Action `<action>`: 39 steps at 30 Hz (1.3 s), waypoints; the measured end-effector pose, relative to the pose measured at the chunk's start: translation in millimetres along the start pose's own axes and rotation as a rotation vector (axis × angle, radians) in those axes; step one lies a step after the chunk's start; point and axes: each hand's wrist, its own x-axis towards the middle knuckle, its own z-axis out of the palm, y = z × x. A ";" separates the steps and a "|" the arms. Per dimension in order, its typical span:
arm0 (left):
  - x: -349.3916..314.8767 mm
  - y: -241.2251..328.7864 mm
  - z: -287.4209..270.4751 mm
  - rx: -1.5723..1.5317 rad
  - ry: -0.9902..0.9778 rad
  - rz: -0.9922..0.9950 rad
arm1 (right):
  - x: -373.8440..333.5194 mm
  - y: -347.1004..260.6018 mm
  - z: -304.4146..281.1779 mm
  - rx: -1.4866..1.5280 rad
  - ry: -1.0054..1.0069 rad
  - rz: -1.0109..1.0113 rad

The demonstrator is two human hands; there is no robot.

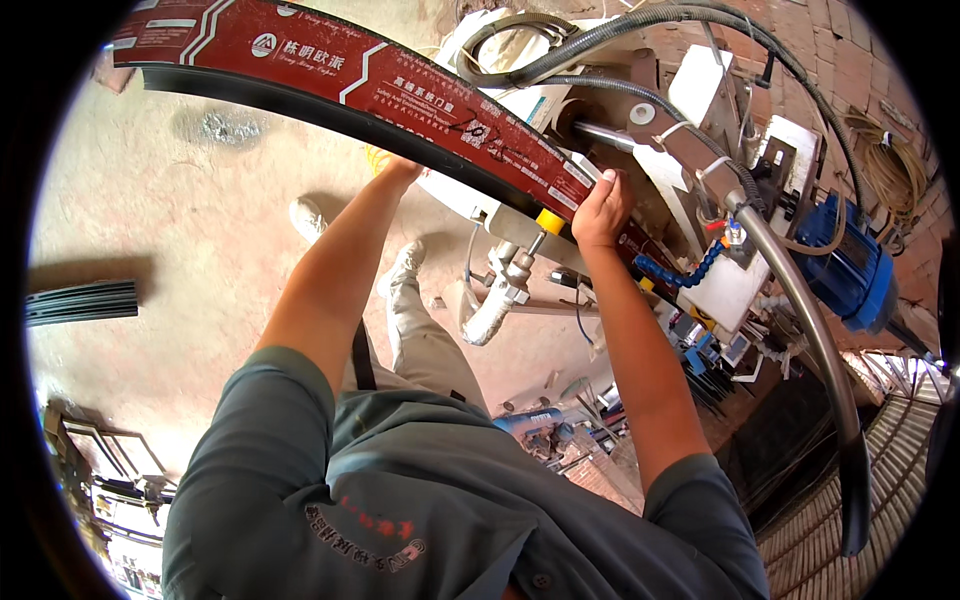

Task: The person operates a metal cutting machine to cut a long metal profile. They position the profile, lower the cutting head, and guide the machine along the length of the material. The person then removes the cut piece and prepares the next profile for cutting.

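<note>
A long profile bar (420, 105) with red printed film on its upper face and a black side stretches across the top, bending with the lens. My right hand (603, 210) is closed on it near the machine, thumb up at its near edge. My left hand (403, 172) holds the bar farther left, from its near side; the fingers are mostly hidden behind it. Close to my right hand, a metal clamp rod (537, 243) with a yellow tip meets the bar's near side. The bar's right part lies in the white machine (715, 290), where its end is hidden.
A blue motor (845, 265) and a blue jointed hose (680, 272) are on the machine's right. A thick bent metal pipe (800, 300) curves down the right side, and grey hoses (590, 45) arch over the top. Dark profiles (82, 302) lie on the floor at far left.
</note>
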 end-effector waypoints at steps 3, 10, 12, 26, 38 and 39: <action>-5.2 -18.7 -17.3 -0.180 -0.034 -0.083 | 1.1 -3.4 -2.7 0.005 0.033 -0.017; -73.1 -60.7 -136.2 -0.318 -0.178 -0.532 | -1.7 -4.4 -1.3 -0.007 0.083 -0.045; -99.5 -77.2 -183.2 -0.055 -0.186 -0.544 | -3.4 -4.0 -1.2 -0.030 0.071 -0.038; -367.6 -143.0 -533.2 0.753 -0.208 -0.387 | -60.2 -62.9 7.9 -0.061 0.377 -0.018; -404.2 33.4 -471.1 0.733 -0.184 -0.293 | -410.8 -116.7 -13.2 0.707 -0.784 0.183; -390.8 60.5 -472.2 0.734 -0.189 -0.292 | -434.5 -101.8 -2.7 0.889 -0.969 0.140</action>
